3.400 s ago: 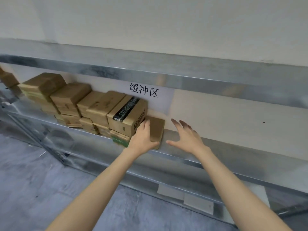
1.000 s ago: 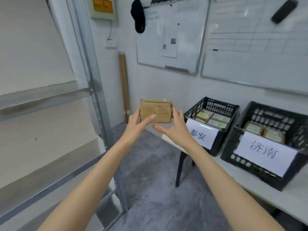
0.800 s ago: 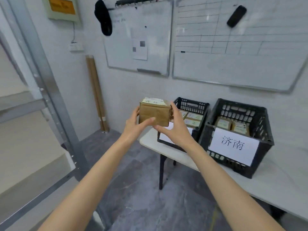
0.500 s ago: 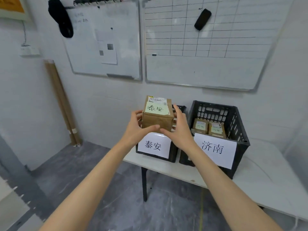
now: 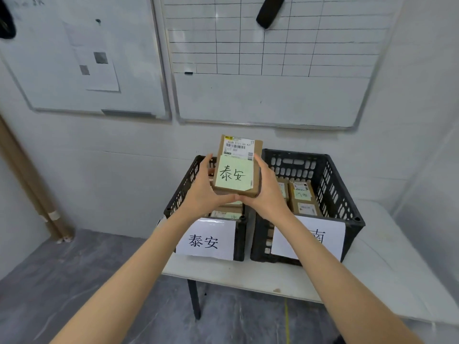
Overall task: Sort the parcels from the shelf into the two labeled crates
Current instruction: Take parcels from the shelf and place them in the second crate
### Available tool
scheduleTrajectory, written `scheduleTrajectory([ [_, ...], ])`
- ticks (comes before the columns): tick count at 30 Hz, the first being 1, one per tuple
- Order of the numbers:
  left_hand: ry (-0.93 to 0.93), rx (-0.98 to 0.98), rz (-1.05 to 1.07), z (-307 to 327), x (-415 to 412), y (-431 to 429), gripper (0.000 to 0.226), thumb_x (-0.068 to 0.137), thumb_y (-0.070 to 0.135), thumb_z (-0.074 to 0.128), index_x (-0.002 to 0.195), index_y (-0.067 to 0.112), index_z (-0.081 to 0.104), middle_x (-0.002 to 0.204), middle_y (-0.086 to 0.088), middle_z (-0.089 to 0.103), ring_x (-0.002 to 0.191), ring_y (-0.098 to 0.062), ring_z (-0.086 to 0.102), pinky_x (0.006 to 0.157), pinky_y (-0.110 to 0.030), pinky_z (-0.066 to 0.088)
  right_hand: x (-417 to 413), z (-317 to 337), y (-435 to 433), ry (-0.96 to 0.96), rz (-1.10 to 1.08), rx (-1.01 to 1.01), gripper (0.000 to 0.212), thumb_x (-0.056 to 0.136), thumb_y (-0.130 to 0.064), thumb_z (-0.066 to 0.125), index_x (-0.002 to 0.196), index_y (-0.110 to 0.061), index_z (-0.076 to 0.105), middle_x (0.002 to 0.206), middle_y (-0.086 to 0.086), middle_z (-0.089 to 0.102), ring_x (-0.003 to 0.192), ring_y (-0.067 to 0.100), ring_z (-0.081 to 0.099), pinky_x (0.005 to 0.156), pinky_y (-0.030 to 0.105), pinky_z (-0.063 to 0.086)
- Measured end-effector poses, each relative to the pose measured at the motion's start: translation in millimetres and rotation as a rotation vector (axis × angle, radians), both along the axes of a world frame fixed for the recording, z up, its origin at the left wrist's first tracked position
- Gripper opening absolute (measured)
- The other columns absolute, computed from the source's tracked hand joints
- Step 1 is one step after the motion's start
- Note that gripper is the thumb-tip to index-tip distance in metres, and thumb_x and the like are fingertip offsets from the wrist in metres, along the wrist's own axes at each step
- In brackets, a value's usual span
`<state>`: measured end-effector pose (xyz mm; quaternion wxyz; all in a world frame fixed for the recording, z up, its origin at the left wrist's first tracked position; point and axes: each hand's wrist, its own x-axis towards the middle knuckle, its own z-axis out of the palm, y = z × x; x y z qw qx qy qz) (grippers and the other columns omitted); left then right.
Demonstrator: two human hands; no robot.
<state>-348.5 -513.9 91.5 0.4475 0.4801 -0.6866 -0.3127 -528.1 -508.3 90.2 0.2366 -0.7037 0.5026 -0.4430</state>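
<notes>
A brown cardboard parcel with a barcode label and a green note reading 泰安 is held up over the left crate. My left hand grips its left side and my right hand grips its right side, thumbs under the near edge. Below stands the left black crate, its front sign reading 泰安. The right black crate has a sign partly hidden by my right forearm. Both crates hold parcels.
The crates stand on a white table against the wall. Two whiteboards hang above. Brown rolled tubes lean in the left corner. Grey floor spreads in front and to the left.
I took the parcel off the shelf with both hands, turned right to the crates and moved closer. The parcel has tilted so its labelled top faces me.
</notes>
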Motion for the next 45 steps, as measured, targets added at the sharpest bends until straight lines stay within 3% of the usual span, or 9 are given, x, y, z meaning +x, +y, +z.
scheduleTrajectory([
  [5, -0.06, -0.04, -0.009, -18, -16, -37, 0.117, 0.058, 0.035, 0.093, 0.15, 0.023, 0.022, 0.138, 0.012, 0.049, 0.126, -0.007, 0.045, 0.107, -0.043, 0.041, -10, -12, -30, 0.036, -0.03, 0.017, 0.111, 0.067, -0.017, 0.089, 0.155, -0.023, 0.021, 0.151, 0.006, 0.035, 0.141, 0.019, 0.026, 0.116, 0.051, 0.029],
  [9, -0.047, -0.018, 0.01, -32, -27, -63, 0.114, 0.058, 0.037, 0.092, 0.148, 0.026, 0.024, 0.126, 0.03, 0.049, 0.121, 0.006, 0.045, 0.098, -0.024, 0.043, -22, -23, -59, 0.067, -0.018, 0.038, 0.11, 0.068, -0.017, 0.088, 0.155, -0.022, 0.021, 0.152, 0.005, 0.034, 0.142, 0.017, 0.026, 0.117, 0.047, 0.028],
  [14, -0.032, -0.013, 0.109, -40, -40, -91, 0.105, 0.061, 0.026, 0.091, 0.145, 0.024, 0.028, 0.13, 0.008, 0.05, 0.114, -0.003, 0.049, 0.091, -0.022, 0.046, -35, -35, -96, 0.074, 0.036, 0.054, 0.107, 0.071, -0.02, 0.087, 0.155, -0.024, 0.02, 0.153, 0.003, 0.031, 0.141, 0.014, 0.026, 0.118, 0.044, 0.029],
  [19, -0.054, -0.02, 0.18, -50, -43, -107, 0.096, 0.063, 0.02, 0.09, 0.139, 0.024, 0.03, 0.12, 0.027, 0.044, 0.109, 0.02, 0.042, 0.08, 0.001, 0.037, -37, -45, -124, 0.085, 0.088, 0.076, 0.107, 0.071, -0.021, 0.087, 0.154, -0.026, 0.02, 0.151, 0.004, 0.031, 0.141, 0.016, 0.028, 0.117, 0.046, 0.03],
  [24, -0.12, -0.019, 0.214, -52, -40, -117, 0.114, 0.062, 0.023, 0.091, 0.151, 0.017, 0.02, 0.138, 0.011, 0.044, 0.123, 0.001, 0.042, 0.096, -0.014, 0.035, -30, -54, -144, 0.1, 0.138, 0.088, 0.107, 0.07, -0.03, 0.087, 0.155, -0.026, 0.021, 0.153, 0.005, 0.031, 0.142, 0.018, 0.026, 0.117, 0.046, 0.029],
  [30, -0.315, -0.025, 0.292, -63, -21, -144, 0.098, 0.064, 0.038, 0.088, 0.147, 0.023, 0.037, 0.141, 0.004, 0.049, 0.124, -0.011, 0.047, 0.096, -0.033, 0.044, -17, -71, -174, 0.087, 0.172, 0.132, 0.106, 0.073, -0.031, 0.086, 0.155, -0.027, 0.02, 0.153, 0.004, 0.03, 0.143, 0.017, 0.021, 0.118, 0.044, 0.027],
  [36, -0.325, 0.036, 0.29, -81, 10, -179, 0.093, 0.064, 0.032, 0.089, 0.144, 0.026, 0.043, 0.135, 0.01, 0.055, 0.111, -0.003, 0.049, 0.071, -0.005, 0.036, 2, -93, -212, 0.12, 0.218, 0.211, 0.106, 0.073, -0.022, 0.086, 0.154, -0.034, 0.018, 0.152, 0.002, 0.03, 0.14, 0.013, 0.028, 0.114, 0.029, 0.026],
  [40, -0.322, 0.128, 0.267, -97, 33, -204, 0.095, 0.063, 0.029, 0.09, 0.146, 0.029, 0.042, 0.13, 0.009, 0.059, 0.105, -0.003, 0.052, 0.064, 0.0, 0.038, 15, -106, -239, 0.169, 0.257, 0.284, 0.106, 0.072, -0.024, 0.087, 0.153, -0.034, 0.02, 0.152, 0.002, 0.031, 0.137, 0.015, 0.034, 0.115, 0.042, 0.035],
  [45, -0.304, 0.235, 0.219, -124, 56, -229, 0.096, 0.064, 0.02, 0.09, 0.146, 0.031, 0.041, 0.139, 0.01, 0.054, 0.109, -0.001, 0.051, 0.064, -0.001, 0.04, 22, -127, -264, 0.211, 0.305, 0.348, 0.103, 0.071, -0.028, 0.087, 0.15, -0.038, 0.022, 0.146, 0.0, 0.032, 0.117, 0.007, 0.04, 0.092, 0.011, 0.036],
])
